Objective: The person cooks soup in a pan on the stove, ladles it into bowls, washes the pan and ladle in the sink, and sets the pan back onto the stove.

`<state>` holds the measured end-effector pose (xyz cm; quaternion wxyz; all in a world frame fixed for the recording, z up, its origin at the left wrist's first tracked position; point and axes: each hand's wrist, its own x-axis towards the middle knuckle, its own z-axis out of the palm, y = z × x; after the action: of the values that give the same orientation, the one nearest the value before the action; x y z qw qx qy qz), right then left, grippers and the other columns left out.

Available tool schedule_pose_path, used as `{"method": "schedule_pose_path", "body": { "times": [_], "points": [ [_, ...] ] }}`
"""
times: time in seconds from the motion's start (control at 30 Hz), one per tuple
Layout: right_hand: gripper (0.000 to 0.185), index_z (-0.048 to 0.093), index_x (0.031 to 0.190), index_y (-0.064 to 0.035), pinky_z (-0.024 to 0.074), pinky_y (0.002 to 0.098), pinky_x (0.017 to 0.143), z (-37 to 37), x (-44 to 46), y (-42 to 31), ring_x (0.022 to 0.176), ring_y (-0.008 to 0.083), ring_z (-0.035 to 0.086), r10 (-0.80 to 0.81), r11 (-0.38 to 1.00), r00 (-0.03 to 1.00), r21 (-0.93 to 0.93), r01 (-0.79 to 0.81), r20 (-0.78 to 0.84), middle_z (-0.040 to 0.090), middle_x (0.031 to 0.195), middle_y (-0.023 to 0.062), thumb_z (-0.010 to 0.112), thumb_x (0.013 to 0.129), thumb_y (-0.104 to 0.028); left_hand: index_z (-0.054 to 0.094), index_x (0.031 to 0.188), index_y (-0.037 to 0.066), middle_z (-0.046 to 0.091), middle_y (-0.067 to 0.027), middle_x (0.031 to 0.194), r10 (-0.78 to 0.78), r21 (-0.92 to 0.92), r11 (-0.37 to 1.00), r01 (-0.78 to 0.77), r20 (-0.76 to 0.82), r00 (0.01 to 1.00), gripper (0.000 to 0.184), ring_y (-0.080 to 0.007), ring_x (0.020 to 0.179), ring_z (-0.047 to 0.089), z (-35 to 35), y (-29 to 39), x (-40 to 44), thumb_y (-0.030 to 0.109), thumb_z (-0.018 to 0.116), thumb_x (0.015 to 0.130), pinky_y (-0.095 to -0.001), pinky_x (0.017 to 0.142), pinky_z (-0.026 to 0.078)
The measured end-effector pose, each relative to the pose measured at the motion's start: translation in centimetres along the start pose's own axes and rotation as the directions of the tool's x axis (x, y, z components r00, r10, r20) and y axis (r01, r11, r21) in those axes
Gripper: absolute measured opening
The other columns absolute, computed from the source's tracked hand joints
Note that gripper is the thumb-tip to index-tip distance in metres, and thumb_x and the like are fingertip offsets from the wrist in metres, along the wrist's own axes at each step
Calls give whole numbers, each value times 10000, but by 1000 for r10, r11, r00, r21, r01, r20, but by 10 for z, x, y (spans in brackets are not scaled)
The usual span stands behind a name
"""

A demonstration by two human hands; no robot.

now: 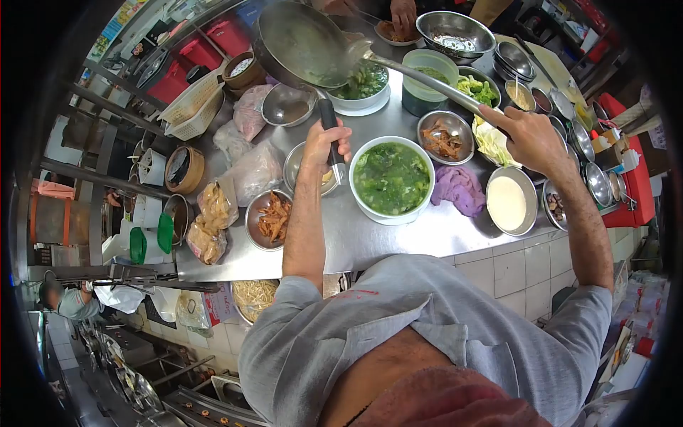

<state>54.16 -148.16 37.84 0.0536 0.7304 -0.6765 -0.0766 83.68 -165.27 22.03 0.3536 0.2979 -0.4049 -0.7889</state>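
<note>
My left hand [329, 146] is closed round the black handle of a steaming wok [302, 46], tilted over a white bowl [363, 105] of green soup at the back. My right hand [526, 139] grips the long metal handle of a ladle [434, 84], whose head is at the wok's rim, above that bowl. Nearer to me stands a second white bowl of green soup [393, 178], between my forearms. A purple cloth [459, 191] lies at its right.
Left are bagged food [256, 173], a bowl of orange-brown pieces [274, 219] and a white basket [196, 107]. Right are a bowl of pale liquid [509, 201], leafy greens [478, 90] and several metal bowls. Another person's hand [403, 16] is at the far side.
</note>
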Motion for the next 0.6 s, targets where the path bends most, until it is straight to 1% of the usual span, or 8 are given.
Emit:
{"method": "schedule_pose_path", "body": {
  "times": [0.03, 0.1, 0.13, 0.2, 0.3, 0.43, 0.5, 0.6],
  "points": [
    [640, 473, 1241, -209, 474, 383, 612, 1, -1, 0, 739, 260, 609, 1, 1000, 1000, -1, -1, -1, 606, 877, 125, 517, 653, 39, 395, 817, 45, 420, -44, 572, 2, -20, 1000, -1, 12, 1000, 208, -131, 413, 417, 0, 0, 1, -15, 565, 713, -303, 363, 375],
    [621, 475, 1236, -176, 471, 381, 666, 5, -4, -2, 781, 279, 608, 33, 969, 994, 247, -6, -103, 603, 885, 170, 530, 649, 20, 399, 816, 49, 417, -40, 572, 15, -65, 998, -12, 32, 999, 199, -125, 416, 416, 2, 1, 2, -10, 563, 719, -301, 368, 377],
    [621, 475, 1236, -176, 471, 381, 666, 10, -1, -3, 781, 279, 608, 39, 969, 994, 247, -12, -103, 603, 885, 170, 530, 649, 20, 403, 814, 52, 414, -36, 571, 28, -111, 994, -22, 51, 998, 190, -120, 420, 414, 3, 1, 3, -4, 561, 726, -299, 372, 379],
    [615, 467, 1237, -137, 461, 372, 703, 23, 15, -6, 800, 288, 603, 78, 885, 987, 465, -3, -143, 602, 861, 191, 543, 641, -5, 408, 818, 57, 408, -31, 569, 35, -157, 987, -22, 77, 996, 180, -116, 421, 411, 5, 1, 4, 1, 557, 733, -298, 375, 380],
    [610, 462, 1234, -98, 455, 368, 702, 30, 42, -14, 778, 277, 604, 99, 798, 976, 602, 37, -193, 606, 829, 181, 548, 635, -16, 437, 843, 67, 387, -8, 561, 45, -253, 967, -15, 113, 993, 155, -102, 415, 399, 4, 0, 1, 6, 544, 749, -289, 372, 377],
    [646, 425, 1263, -60, 439, 315, 676, 9, 65, -20, 713, 191, 551, 49, 750, 993, 661, 36, -111, 590, 809, 158, 525, 630, 19, 475, 882, 69, 380, 8, 550, 104, -360, 932, -38, 165, 981, 154, -92, 398, 389, 4, 0, -12, 5, 537, 756, -278, 356, 383],
    [659, 417, 1272, -66, 433, 297, 665, 9, 74, -20, 686, 158, 517, -17, 728, 954, 650, 217, -299, 579, 787, 145, 525, 629, 27, 476, 887, 66, 382, 4, 549, 122, -414, 910, -33, 191, 974, 151, -92, 395, 392, 5, -2, -23, 12, 537, 760, -280, 357, 388],
    [664, 422, 1276, -75, 434, 296, 662, 2, 69, -19, 692, 151, 522, -71, 732, 953, 633, 251, -294, 590, 802, 136, 523, 629, 33, 466, 907, 58, 380, -1, 545, 136, -391, 919, -47, 202, 970, 169, -97, 382, 393, 10, -4, -45, 11, 534, 760, -282, 344, 381]
  ]
}}
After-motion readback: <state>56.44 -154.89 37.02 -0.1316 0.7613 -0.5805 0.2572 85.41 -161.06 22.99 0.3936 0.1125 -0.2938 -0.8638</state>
